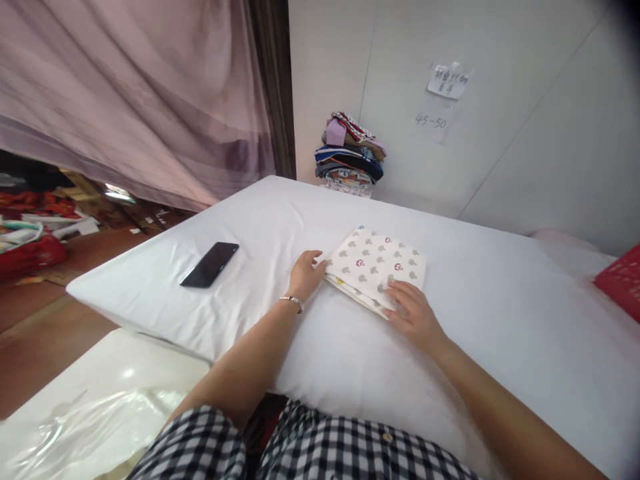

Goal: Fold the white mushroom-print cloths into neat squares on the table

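A folded white cloth (pixel 373 257) with grey and red mushroom-like prints lies on the white-covered table (pixel 480 293). Its layered edge faces me. At the cloth's left corner, my left hand (pixel 304 277) touches with the thumb side, its fingers loosely bent and apart. My right hand (pixel 413 313) rests over the near right edge, fingers spread on the fabric and the thumb near the front corner. Neither hand grips the cloth as far as I can see.
A black phone (pixel 210 265) lies to the left on the table. Several folded clothes form a stack (pixel 350 157) by the wall at the back. A red basket (pixel 620 283) stands at the right edge, and a plastic-covered surface (pixel 100 407) is at the lower left.
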Motion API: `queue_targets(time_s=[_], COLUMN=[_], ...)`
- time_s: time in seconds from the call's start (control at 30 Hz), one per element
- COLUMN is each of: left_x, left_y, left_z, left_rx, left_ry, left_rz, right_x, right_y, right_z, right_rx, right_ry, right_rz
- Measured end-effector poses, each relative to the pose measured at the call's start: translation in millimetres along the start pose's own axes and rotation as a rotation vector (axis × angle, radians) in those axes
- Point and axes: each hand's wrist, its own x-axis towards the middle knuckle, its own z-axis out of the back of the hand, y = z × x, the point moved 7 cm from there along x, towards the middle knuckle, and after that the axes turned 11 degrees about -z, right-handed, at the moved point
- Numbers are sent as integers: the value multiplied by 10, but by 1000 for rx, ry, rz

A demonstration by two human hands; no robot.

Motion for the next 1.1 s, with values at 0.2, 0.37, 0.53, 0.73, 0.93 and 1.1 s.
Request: queue_targets(time_s=[0.2,0.37,0.53,0.73,0.93,1.1], left_x=[-206,-317,-294,-192,-112,-108], left_y=[-647,-870,-861,-750,-601,-554], left_z=[-97,-286,-329,-253,-193,-201], left_rx=[62,141,152,199,256,257], left_ry=[105,235,241,165,184,206], left_rz=[-610,-749,-750,-689,-566,-527], right_x=[-27,-179,-236,-114,-140,-223], right_y=[61,-76,-115,-18,136,96], right_z=[91,161,187,231,-14,-43], right_rx=[-112,-155,-157,-57,-30,22], right_ry=[-44,9,-10,-103,17,5], right_rz=[40,75,97,26,13,6])
